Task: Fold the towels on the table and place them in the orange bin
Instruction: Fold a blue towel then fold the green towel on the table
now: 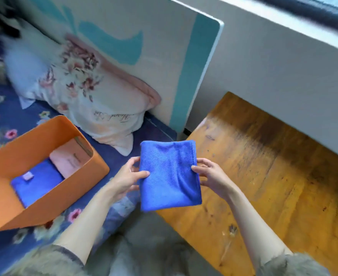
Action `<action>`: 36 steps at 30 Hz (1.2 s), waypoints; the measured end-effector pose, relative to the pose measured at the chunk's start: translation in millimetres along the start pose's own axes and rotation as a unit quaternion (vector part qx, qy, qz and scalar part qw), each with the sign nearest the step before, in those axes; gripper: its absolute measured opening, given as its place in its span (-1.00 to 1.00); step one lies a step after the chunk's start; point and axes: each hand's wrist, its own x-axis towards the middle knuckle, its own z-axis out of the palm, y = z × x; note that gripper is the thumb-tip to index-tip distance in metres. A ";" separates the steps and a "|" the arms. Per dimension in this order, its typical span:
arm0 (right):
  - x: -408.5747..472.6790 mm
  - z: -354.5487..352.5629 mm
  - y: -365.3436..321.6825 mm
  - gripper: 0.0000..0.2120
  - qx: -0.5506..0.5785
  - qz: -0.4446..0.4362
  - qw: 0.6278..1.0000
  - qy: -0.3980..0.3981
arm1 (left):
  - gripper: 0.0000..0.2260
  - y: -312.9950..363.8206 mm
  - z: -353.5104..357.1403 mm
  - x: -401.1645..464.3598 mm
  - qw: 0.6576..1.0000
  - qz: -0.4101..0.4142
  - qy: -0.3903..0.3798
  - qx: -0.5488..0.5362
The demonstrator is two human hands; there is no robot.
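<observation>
A folded blue towel (pixel 169 174) hangs in the air between the bed and the wooden table (pixel 273 166). My left hand (pixel 129 176) pinches its left edge, thumb on top. Its right edge is pinched by my right hand (pixel 208 174). The orange bin (pixel 44 198) stands on the bed to the left of the towel. Inside the bin lie a folded blue towel (pixel 37 182) with a small white tag and a folded pink towel (pixel 69 156).
A floral pillow (pixel 88 96) leans against the white and teal headboard (pixel 196 76) behind the bin. The bed has a dark blue flowered cover (pixel 9 128). A white ledge (pixel 283 66) runs behind the table. My grey-clad lap (pixel 144 246) is below.
</observation>
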 end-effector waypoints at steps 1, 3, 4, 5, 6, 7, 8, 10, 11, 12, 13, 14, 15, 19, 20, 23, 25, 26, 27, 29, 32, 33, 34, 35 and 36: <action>6.2 23.4 -7.9 -0.86 -0.011 -0.004 1.000 -0.006 | -0.66 3.2 -22.1 -4.2 1.000 0.008 0.011 -0.013; 19.0 73.6 -20.1 -0.85 -0.035 -0.007 0.999 -0.024 | -0.65 6.1 -69.6 -13.6 0.998 0.019 0.042 -0.033; 25.5 99.3 -24.9 -0.84 -0.048 -0.006 0.998 -0.036 | -0.64 6.2 -93.7 -18.2 0.997 0.023 0.059 -0.045; 32.5 125.3 -28.8 -0.84 -0.059 -0.005 0.997 -0.048 | -0.64 5.4 -118.0 -22.8 0.995 0.027 0.077 -0.053; 39.7 151.0 -32.2 -0.84 -0.069 -0.004 0.996 -0.061 | -0.64 4.9 -141.6 -28.4 0.993 0.031 0.095 -0.063; 46.8 176.7 -35.4 -0.85 -0.077 -0.002 0.994 -0.075 | -0.64 3.6 -164.7 -33.8 0.991 0.034 0.112 -0.070; 53.3 202.2 -38.6 -0.86 -0.083 0.000 0.993 -0.089 | -0.65 1.4 -187.3 -39.0 0.987 0.036 0.131 -0.081; 67.4 250.9 -44.1 -0.88 -0.092 0.004 0.988 -0.120 | -0.68 -3.6 -228.6 -47.8 0.980 0.038 0.166 -0.103; 74.7 273.8 -46.4 -0.88 -0.100 0.005 0.986 -0.134 | -0.68 -7.7 -248.6 -50.1 0.975 0.035 0.186 -0.114; 81.9 295.1 -48.5 -0.88 -0.111 0.006 0.983 -0.146 | -0.66 -13.0 -267.0 -50.7 0.970 0.031 0.210 -0.122; 89.8 315.2 -49.1 -0.87 -0.125 0.008 0.980 -0.155 | -0.62 -18.9 -284.3 -50.0 0.963 0.028 0.235 -0.126; 101.0 338.7 -48.1 -0.87 -0.146 0.013 0.975 -0.166 | -0.58 -26.8 -303.9 -48.5 0.956 0.021 0.261 -0.131; 108.0 353.3 -46.4 -0.86 -0.162 0.015 0.972 -0.169 | -0.55 -32.1 -314.0 -47.3 0.953 0.014 0.273 -0.129; 152.9 414.6 -27.8 -0.84 -0.200 0.051 0.961 -0.185 | -0.60 -55.7 -355.0 -31.5 0.933 -0.024 0.334 -0.133; 166.6 428.8 -21.4 -0.85 -0.209 0.065 0.957 -0.190 | -0.61 -61.9 -364.7 -24.4 0.926 -0.038 0.355 -0.125; 207.1 463.0 1.7 -0.84 -0.225 0.106 0.948 -0.199 | -0.57 -81.6 -391.6 1.2 0.904 -0.084 0.412 -0.071; 233.1 480.4 19.7 -0.83 -0.236 0.127 0.942 -0.203 | -0.56 -95.4 -404.7 20.5 0.894 -0.117 0.432 -0.034; 244.1 488.1 29.1 -0.83 -0.244 0.137 0.938 -0.205 | -0.56 -102.2 -409.3 28.5 0.887 -0.132 0.441 -0.026; 253.9 495.5 38.5 -0.84 -0.250 0.147 0.935 -0.204 | -0.56 -108.5 -413.4 36.5 0.881 -0.145 0.451 -0.022; 269.0 506.2 56.9 -0.86 -0.260 0.162 0.931 -0.200 | -0.57 -118.6 -419.0 49.2 0.869 -0.167 0.466 -0.013; 281.9 516.6 80.1 -0.82 -0.286 0.177 0.921 -0.196 | -0.56 -134.1 -424.8 65.2 0.858 -0.185 0.477 0.039; 285.1 519.3 85.1 -0.81 -0.299 0.177 0.918 -0.193 | -0.55 -138.0 -424.6 69.0 0.854 -0.189 0.481 0.065; 288.2 521.3 89.6 -0.81 -0.307 0.178 0.915 -0.190 | -0.55 -141.1 -423.4 72.3 0.848 -0.192 0.484 0.092; 291.4 523.2 93.0 -0.83 -0.309 0.180 0.915 -0.187 | -0.55 -142.2 -422.2 75.1 0.841 -0.194 0.490 0.120; 294.9 525.1 95.6 -0.86 -0.312 0.180 0.914 -0.186 | -0.54 -142.7 -421.6 77.1 0.833 -0.193 0.498 0.146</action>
